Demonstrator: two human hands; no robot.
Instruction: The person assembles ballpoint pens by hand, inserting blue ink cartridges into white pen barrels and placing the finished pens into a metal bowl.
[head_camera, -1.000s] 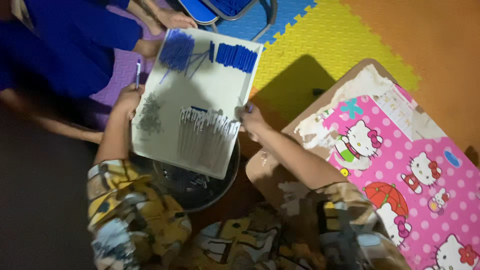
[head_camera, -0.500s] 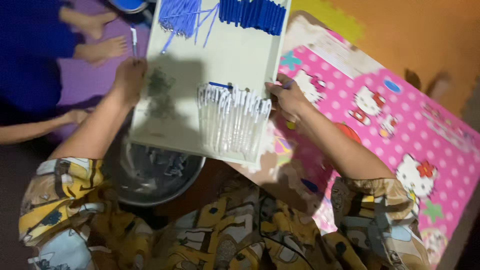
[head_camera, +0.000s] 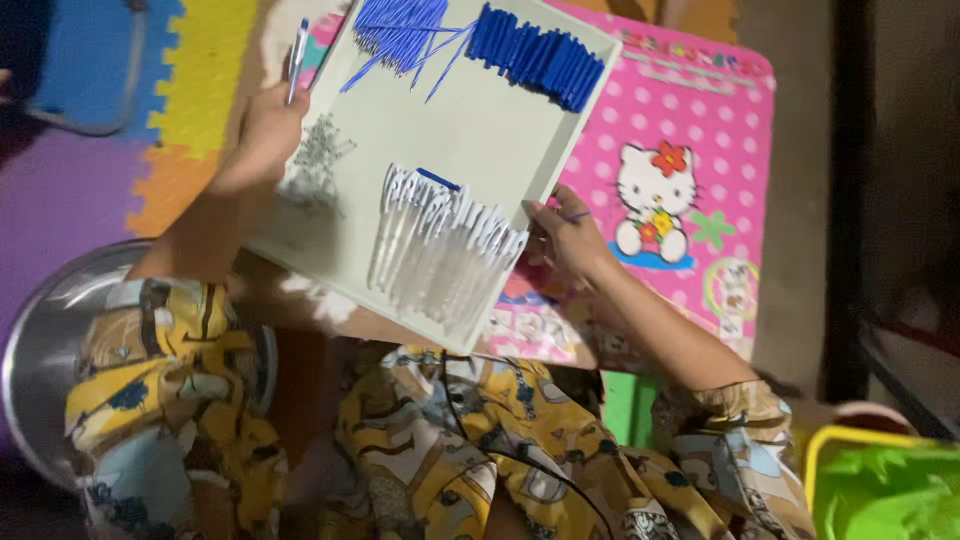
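**Both hands gripping tray edges**

Left hand (head_camera: 262, 135) clamps the tray (head_camera: 480, 140) at its left edge, arm bent, a pen (head_camera: 297, 60) pinched in the same hand. Right hand (head_camera: 565, 238) grips the right edge, fingers curled, elbow out. Tray tilts over the pink table (head_camera: 690, 130), carrying clear pen tubes (head_camera: 440, 250) and blue caps (head_camera: 540, 55).

The tray (head_camera: 480, 130) is pale cream. On it lie deep blue caps (head_camera: 540, 55), thin blue refills (head_camera: 395, 30), clear-white pen barrels (head_camera: 440, 250) and grey springs (head_camera: 318, 160). The bench (head_camera: 690, 140) wears pink cloth with white dots and a white cartoon cat. The sleeves (head_camera: 160, 380) are yellow, floral-patterned. The floor mat (head_camera: 190, 90) shows yellow, orange, purple and blue tiles.
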